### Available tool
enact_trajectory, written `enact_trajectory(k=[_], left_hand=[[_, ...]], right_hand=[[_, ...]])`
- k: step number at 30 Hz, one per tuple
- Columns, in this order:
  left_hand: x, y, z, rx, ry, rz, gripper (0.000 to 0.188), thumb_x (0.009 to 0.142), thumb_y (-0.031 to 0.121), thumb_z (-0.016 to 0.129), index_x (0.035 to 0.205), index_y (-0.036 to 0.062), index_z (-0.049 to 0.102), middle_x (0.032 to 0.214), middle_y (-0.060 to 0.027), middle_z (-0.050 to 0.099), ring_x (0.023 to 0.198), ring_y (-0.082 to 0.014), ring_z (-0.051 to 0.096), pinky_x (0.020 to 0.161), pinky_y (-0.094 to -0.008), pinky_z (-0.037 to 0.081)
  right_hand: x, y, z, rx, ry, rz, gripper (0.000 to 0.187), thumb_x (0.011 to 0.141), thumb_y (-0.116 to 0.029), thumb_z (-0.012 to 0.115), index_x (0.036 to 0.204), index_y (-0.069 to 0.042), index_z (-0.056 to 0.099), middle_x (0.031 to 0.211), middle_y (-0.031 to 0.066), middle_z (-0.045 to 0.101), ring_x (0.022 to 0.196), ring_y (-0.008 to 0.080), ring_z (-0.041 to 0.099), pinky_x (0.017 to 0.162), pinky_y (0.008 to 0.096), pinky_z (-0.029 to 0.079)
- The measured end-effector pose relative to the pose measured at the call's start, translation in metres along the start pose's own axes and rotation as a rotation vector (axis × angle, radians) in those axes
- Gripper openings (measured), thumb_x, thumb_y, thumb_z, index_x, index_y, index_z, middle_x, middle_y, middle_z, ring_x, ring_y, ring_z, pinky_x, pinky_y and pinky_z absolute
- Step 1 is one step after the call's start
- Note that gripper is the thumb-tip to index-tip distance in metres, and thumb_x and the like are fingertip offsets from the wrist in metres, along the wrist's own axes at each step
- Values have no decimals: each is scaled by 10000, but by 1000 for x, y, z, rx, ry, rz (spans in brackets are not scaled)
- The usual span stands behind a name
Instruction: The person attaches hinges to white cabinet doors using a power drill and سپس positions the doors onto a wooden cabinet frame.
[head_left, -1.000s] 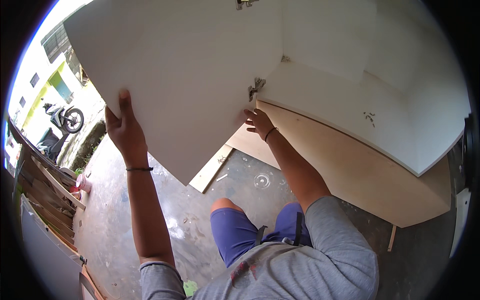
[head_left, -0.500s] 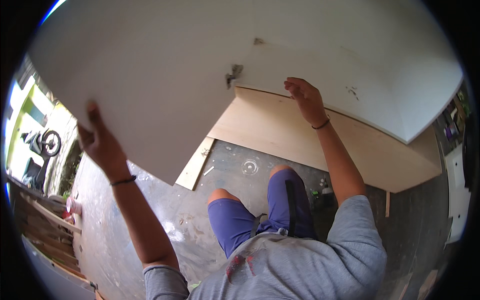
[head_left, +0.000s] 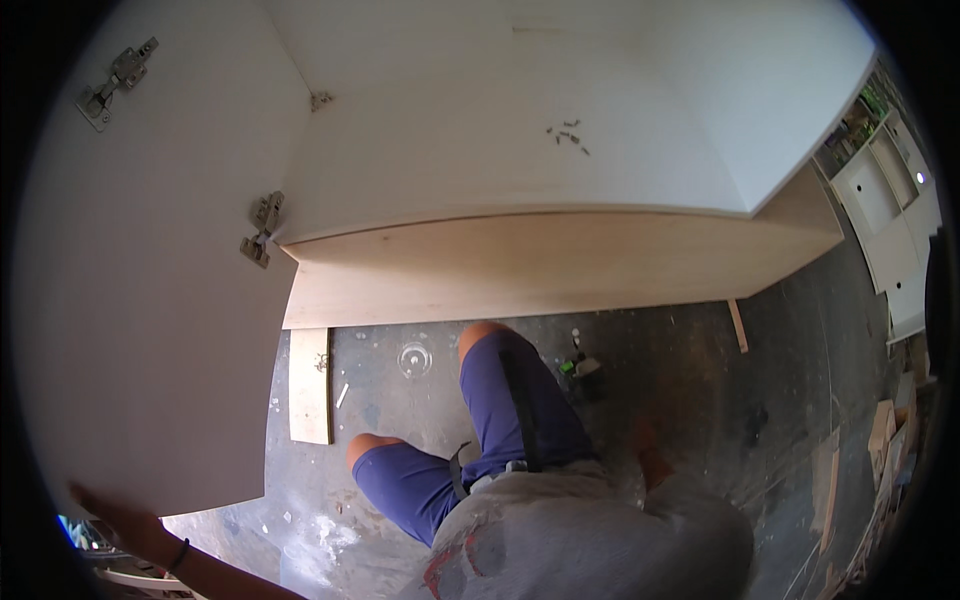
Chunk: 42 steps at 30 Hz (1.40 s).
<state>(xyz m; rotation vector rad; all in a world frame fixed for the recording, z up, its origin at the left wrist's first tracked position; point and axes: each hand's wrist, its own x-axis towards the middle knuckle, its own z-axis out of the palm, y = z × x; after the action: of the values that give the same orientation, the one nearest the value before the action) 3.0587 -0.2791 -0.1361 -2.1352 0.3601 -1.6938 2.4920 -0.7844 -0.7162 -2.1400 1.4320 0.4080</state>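
Head: left hand (head_left: 125, 527) at lower edge of door (head_left: 150, 330), floor (head_left: 320, 500) alongside.

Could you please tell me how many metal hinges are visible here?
2. One hinge is near the picture's upper left; the other hinge is lower, by the front corner of the white cabinet. More may be out of view above.

1 cab. (head_left: 560, 255), 1 wht door (head_left: 160, 320), 2 hinges (head_left: 262, 232), 1 L hand (head_left: 118, 522), 2 knees (head_left: 484, 336), 1 pale plank (head_left: 308, 395) nr L knee; small bits (head_left: 568, 134) uncountable.
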Motion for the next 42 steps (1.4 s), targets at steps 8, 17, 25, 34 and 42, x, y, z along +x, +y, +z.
enact_trajectory(k=[8,17,25,34,42], left_hand=[[10,20,-28,-645,-79,-933,606,897,469,432,1263,-13,406,1184,-142,516,1005,-263,515,889,-356,411],[44,61,-69,-933,11,-1111,577,911,474,445,1210,-19,474,1079,-69,562,932,-137,527,825,-259,431],[54,72,-72,-924,69,-1095,570,878,514,479,1092,-9,548,862,-39,599,751,-110,577,636,-240,487],[56,72,-87,-768,-22,-1186,625,878,542,453,1130,-27,510,936,-96,597,811,-162,579,706,-276,491],[65,84,-83,-903,40,-1160,592,868,543,474,1094,0,535,929,-82,597,799,-153,583,696,-279,490]], right_hand=[[72,-122,-35,-182,24,-280,853,628,-457,731,1295,-66,371,1262,175,444,1181,317,415,999,406,339],[141,-165,-107,-239,-142,-567,728,671,-394,707,1240,-57,402,1192,153,487,1121,281,458,967,388,365],[117,-230,-175,-2,-295,-816,617,709,-338,685,1190,-49,429,1129,135,526,1068,249,496,938,372,388],[4,-351,-318,378,-468,-1155,492,752,-274,660,1135,-41,460,1059,113,569,1009,214,538,906,354,413],[-89,-461,-478,805,-338,-1329,477,757,-246,576,1137,16,456,999,101,572,949,193,555,855,347,445]])
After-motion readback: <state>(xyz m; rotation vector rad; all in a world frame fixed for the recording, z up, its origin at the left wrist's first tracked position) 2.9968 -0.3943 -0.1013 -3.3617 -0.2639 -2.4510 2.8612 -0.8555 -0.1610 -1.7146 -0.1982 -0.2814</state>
